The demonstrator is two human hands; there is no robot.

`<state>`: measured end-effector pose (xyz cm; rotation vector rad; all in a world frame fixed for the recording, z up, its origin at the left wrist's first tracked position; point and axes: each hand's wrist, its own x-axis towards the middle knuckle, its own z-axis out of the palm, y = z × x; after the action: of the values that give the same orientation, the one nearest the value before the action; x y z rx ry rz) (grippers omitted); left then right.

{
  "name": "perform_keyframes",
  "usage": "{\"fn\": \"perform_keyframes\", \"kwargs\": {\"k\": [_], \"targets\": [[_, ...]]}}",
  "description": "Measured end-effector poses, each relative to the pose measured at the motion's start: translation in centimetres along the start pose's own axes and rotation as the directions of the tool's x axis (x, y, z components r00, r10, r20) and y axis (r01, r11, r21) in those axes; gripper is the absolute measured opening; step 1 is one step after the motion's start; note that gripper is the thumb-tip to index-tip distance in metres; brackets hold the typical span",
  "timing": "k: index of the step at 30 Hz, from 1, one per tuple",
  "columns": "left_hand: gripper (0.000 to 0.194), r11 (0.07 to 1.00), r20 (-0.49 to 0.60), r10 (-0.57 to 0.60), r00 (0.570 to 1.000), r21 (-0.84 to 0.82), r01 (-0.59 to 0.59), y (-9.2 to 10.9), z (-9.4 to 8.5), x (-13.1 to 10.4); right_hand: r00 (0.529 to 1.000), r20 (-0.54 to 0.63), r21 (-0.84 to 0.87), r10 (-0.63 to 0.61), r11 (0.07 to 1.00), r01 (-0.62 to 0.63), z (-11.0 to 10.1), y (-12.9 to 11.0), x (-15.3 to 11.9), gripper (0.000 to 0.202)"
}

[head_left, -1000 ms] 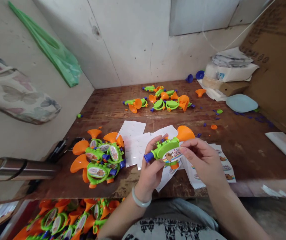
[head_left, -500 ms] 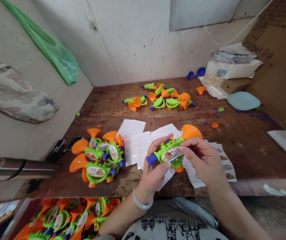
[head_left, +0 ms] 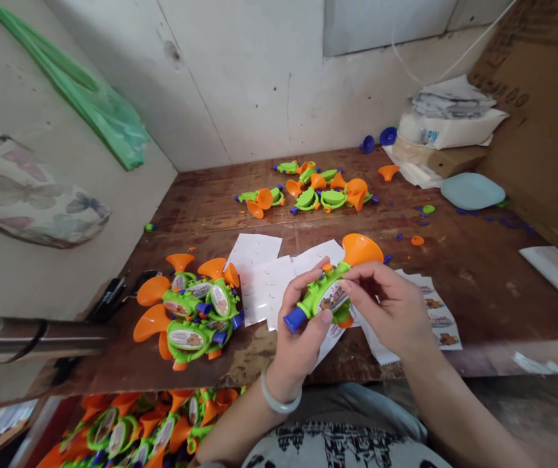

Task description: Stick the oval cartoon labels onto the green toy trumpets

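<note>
Both hands meet around a green toy trumpet [head_left: 322, 290] with an orange bell and a blue mouthpiece. My left hand [head_left: 299, 331] is closed on its mouthpiece end, the thumb lying on the front. My right hand [head_left: 390, 311] pinches near the bell, its thumb and fingertips at the right edge of an oval bear sticker [head_left: 332, 297] on the toy's side. Sticker sheets [head_left: 438, 309] lie below and right of the hands. White backing papers [head_left: 259, 286] are spread to the left. A pile of stickered toy trumpets [head_left: 196, 312] stands farther left.
Several toy trumpets without visible stickers [head_left: 318, 188] lie at the back of the brown table [head_left: 201, 214]. A steel flask [head_left: 39, 339] lies at left. Below the edge is a heap of toys [head_left: 147, 429]. A pale blue lid [head_left: 473, 191] and stacked papers [head_left: 454, 110] sit at right.
The toy trumpet has tilted, its bell end turning up and back and its mouthpiece dipping slightly. Both hands keep hold of it, and the view has shifted a little.
</note>
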<state>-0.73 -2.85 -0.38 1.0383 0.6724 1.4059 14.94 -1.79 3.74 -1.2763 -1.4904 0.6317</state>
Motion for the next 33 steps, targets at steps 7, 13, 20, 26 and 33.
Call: {"fn": "perform_keyframes", "kwargs": {"k": [7, 13, 20, 26, 33], "targets": [[0.041, 1.000, -0.031, 0.010, 0.999, 0.017, -0.009, -0.1, 0.0, -0.1, 0.998, 0.052, 0.008, 0.035, 0.999, -0.036, 0.3, 0.2, 0.5, 0.006], [0.041, 1.000, -0.081, -0.007, 0.997, 0.027, 0.010, -0.3, -0.4, 0.1, 0.970, -0.111, -0.335, -0.215, 0.927, 0.167, 0.5, 0.4, 0.6, 0.028], [0.033, 0.989, -0.075, 0.063, 0.995, 0.142, -0.051, 0.0, -1.6, 0.3, 0.946, -0.123, -0.480, -0.301, 0.852, 0.209, 1.6, 2.8, 1.2, 0.062], [0.037, 0.470, 0.052, 0.526, 0.849, 0.814, -0.340, 4.9, -8.6, 1.7, 0.968, 0.242, -0.607, 0.060, 0.788, 0.102, 1.1, 6.8, 0.3, 0.037], [0.049, -0.249, -0.125, 0.286, 0.950, 0.948, 0.200, 9.8, -19.0, 2.8, 0.823, 0.448, -0.735, 0.349, 0.668, 0.118, 3.3, 6.4, -2.2, 0.057]]}}
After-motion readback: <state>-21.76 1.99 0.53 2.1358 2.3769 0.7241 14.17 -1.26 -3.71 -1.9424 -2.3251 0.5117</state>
